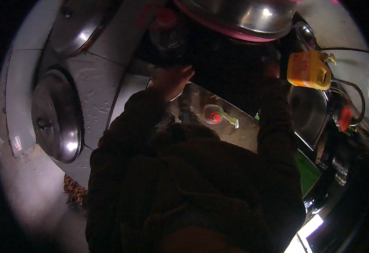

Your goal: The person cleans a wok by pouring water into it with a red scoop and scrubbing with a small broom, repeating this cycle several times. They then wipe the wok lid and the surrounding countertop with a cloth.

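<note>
My left hand (173, 80) is over the near edge of a very dark countertop, its fingers partly curled. A small white edge shows beneath it; whether the hand holds anything is unclear. Just beyond it stands a large clear plastic bottle (168, 36) with a red cap and a red carrying loop. My right hand (273, 69) is in deep shadow on the other side, left of a yellow plastic jerrycan (307, 70), and its grip is hidden. Past both hands sits a shiny metal basin (254, 19) with a pink basin rim below it.
Two metal lids (58, 117) rest on the grey tiled stove top at left. A metal ladle (305, 34), a metal pan (307, 106) and a curved tap hose (356, 91) are at right. On the floor are a red-capped plastic bottle (215, 116) and my feet.
</note>
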{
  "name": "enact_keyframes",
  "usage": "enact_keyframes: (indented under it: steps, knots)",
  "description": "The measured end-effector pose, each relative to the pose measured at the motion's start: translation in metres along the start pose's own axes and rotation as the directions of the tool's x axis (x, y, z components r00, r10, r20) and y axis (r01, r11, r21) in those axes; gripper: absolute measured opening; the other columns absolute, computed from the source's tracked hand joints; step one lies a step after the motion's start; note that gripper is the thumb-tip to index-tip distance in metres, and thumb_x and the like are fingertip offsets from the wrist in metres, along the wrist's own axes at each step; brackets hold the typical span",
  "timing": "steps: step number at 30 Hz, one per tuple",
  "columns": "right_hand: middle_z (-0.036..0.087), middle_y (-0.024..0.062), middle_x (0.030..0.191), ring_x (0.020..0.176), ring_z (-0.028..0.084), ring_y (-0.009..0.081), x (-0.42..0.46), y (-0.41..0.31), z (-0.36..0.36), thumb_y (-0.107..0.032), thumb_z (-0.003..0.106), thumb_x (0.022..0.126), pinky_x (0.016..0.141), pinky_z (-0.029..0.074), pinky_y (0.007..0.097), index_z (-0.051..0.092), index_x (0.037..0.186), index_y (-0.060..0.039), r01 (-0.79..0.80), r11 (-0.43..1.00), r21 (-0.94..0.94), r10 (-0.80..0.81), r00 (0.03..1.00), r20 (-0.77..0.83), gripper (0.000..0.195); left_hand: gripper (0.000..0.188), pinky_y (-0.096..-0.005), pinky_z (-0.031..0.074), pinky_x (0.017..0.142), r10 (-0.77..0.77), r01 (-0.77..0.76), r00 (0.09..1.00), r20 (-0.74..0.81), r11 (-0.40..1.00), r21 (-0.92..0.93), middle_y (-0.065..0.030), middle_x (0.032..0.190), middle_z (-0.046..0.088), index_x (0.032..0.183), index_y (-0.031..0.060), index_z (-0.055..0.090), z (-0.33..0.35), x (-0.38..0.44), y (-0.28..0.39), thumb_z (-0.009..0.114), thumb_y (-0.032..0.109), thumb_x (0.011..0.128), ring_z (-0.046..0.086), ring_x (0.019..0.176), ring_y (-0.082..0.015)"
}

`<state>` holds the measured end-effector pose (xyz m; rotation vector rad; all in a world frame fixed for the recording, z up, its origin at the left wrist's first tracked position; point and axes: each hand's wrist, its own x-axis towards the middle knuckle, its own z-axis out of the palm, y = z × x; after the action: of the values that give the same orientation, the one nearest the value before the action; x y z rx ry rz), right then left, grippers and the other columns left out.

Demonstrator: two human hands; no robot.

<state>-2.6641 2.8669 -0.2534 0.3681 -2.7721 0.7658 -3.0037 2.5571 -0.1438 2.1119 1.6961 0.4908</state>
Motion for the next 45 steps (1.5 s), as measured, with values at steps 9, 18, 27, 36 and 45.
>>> enact_keyframes:
  steps: [9,18,27,36,45]
  knots:
    - [0.035,0.0104,0.136,0.119,0.040,0.0256,0.129,-0.104,0.121,-0.017,0.051,0.084,0.094,0.038,0.0379,0.034,0.133,-0.0122,-0.229,0.347,0.909,0.886,0.398,-0.238,0.052,0.029,-0.0376,0.039,0.093,0.081,0.171,0.884,-0.460,0.860,0.481,-0.0127,0.111,0.056,0.111,0.0012,0.055,-0.132,0.020,-0.060,0.051,0.014,0.085,0.051,0.105,-0.0227]
    - [0.049,0.0113,0.122,0.110,0.047,0.0291,0.124,-0.198,0.111,-0.016,0.046,0.085,0.094,0.038,0.0379,0.049,0.119,-0.0079,-0.679,0.689,0.255,0.718,0.590,-0.370,0.035,0.029,-0.0265,0.043,0.079,-0.226,0.038,0.872,-0.434,0.915,-0.401,-0.0093,0.107,0.054,0.113,0.0031,0.055,-0.141,0.023,-0.047,0.050,0.014,0.086,0.052,0.094,-0.0150]
    - [0.054,0.0107,0.111,0.103,0.051,0.0310,0.028,-0.018,-0.016,-0.009,0.056,0.078,0.085,0.045,0.0419,0.056,0.108,-0.0098,-0.889,0.458,0.004,0.569,0.290,-0.770,0.031,0.018,-0.0224,0.027,0.048,-0.196,0.104,0.835,-0.514,0.974,-0.202,0.0045,0.061,0.039,0.075,0.0057,0.052,-0.154,0.026,0.021,0.043,0.014,0.088,0.036,0.051,-0.0073]
    - [0.051,0.0151,0.113,0.104,0.051,0.0313,0.094,-0.081,0.033,-0.015,0.044,0.085,0.088,0.042,0.0434,0.048,0.119,-0.0123,-0.999,0.036,-0.034,0.670,0.049,-0.741,0.035,0.012,-0.0203,0.030,0.048,0.191,-0.214,0.816,-0.545,0.977,0.022,0.0004,0.063,0.043,0.092,0.0036,0.054,-0.149,0.038,0.074,0.049,0.013,0.086,0.039,0.054,-0.0067]
    - [0.054,0.0127,0.112,0.095,0.054,0.0326,0.043,-0.180,-0.022,-0.006,0.045,0.080,0.087,0.043,0.0377,0.055,0.110,-0.0093,-0.200,0.558,0.806,0.789,-0.174,-0.589,0.031,0.018,-0.0199,0.027,0.049,-0.280,0.110,0.959,0.048,0.212,-0.971,0.0009,0.060,0.041,0.098,0.0024,0.049,-0.133,0.075,0.163,0.050,0.017,0.087,0.035,0.051,-0.0059]
